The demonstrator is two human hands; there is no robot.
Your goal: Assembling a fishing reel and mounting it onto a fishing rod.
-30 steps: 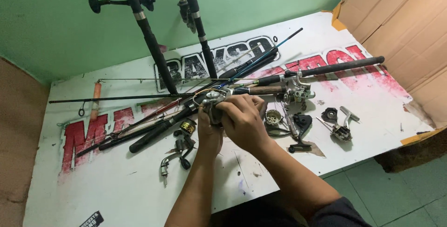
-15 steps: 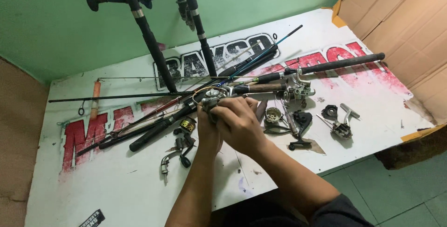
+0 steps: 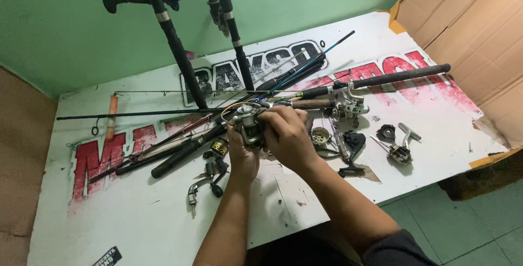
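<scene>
A silver fishing reel (image 3: 248,126) is held above the white printed tabletop (image 3: 136,222) between both hands. My left hand (image 3: 241,154) grips it from below and the left. My right hand (image 3: 286,135) wraps over its right side, fingers curled on the reel body. Several fishing rods (image 3: 180,149) lie in a loose heap just behind the hands. A rod with a long dark handle (image 3: 392,76) and a mounted reel (image 3: 351,102) lies to the right.
Loose reel parts lie around: a gold spool (image 3: 219,146), a crank handle (image 3: 204,187), a round spool (image 3: 320,134), dark parts (image 3: 353,140) and a silver handle (image 3: 402,146). Two rods (image 3: 169,31) lean on the green wall. Cardboard (image 3: 479,37) stands at right.
Both hands stay on the reel and shifted slightly on it. The camera view has tilted a little; nothing else on the table has moved.
</scene>
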